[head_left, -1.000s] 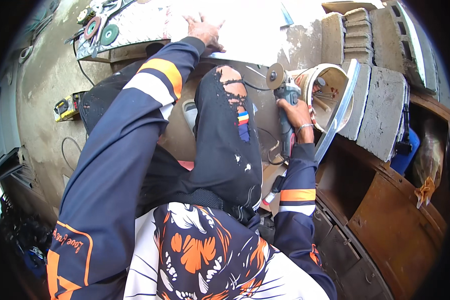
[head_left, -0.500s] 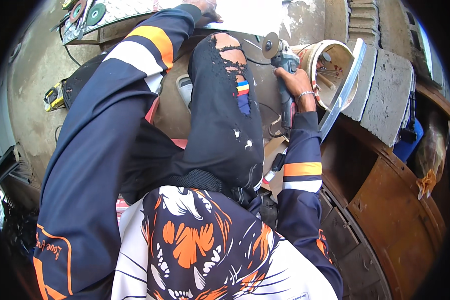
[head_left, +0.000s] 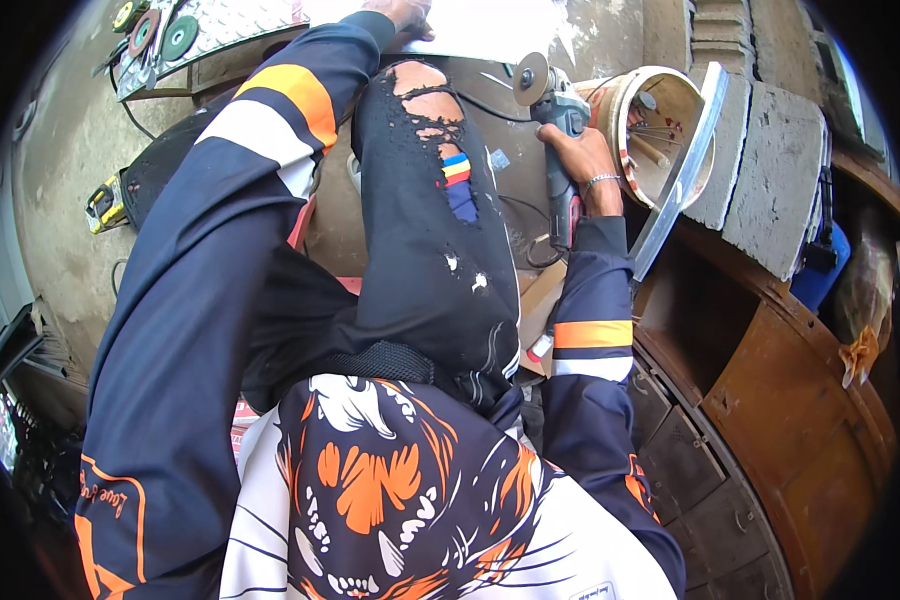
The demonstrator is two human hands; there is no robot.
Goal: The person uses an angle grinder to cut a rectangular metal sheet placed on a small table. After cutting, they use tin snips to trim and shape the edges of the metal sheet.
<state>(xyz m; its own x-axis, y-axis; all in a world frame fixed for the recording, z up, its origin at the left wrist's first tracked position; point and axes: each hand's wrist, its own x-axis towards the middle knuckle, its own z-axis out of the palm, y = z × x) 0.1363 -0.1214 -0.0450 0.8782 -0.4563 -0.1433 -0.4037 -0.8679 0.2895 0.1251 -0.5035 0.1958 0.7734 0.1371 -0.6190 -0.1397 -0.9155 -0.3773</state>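
My right hand (head_left: 584,158) is wrapped round the body of an angle grinder (head_left: 560,190), right of my knee. The grinder's thin cutting disc (head_left: 532,80) points away from me, apart from the bright white sheet (head_left: 490,30) beyond it. At the top edge my left hand (head_left: 402,14) rests at the near edge of that sheet. The picture's border cuts off most of its fingers, so its grip is hidden. Under the grinder, a black cord (head_left: 495,110) crosses the floor.
A bucket (head_left: 625,150) with rods and sticks stands right of my hand, a shiny metal bar (head_left: 685,175) leaning across it. Concrete blocks (head_left: 775,180) lie beyond. Grinding discs (head_left: 180,38) sit on a patterned metal plate (head_left: 235,35) at the upper left. A rusty brown panel (head_left: 800,410) is lower right.
My right hand and the grinder have shifted slightly left and away from me, still gripped. My knee has moved a little left in the picture. My left hand stays at the sheet.
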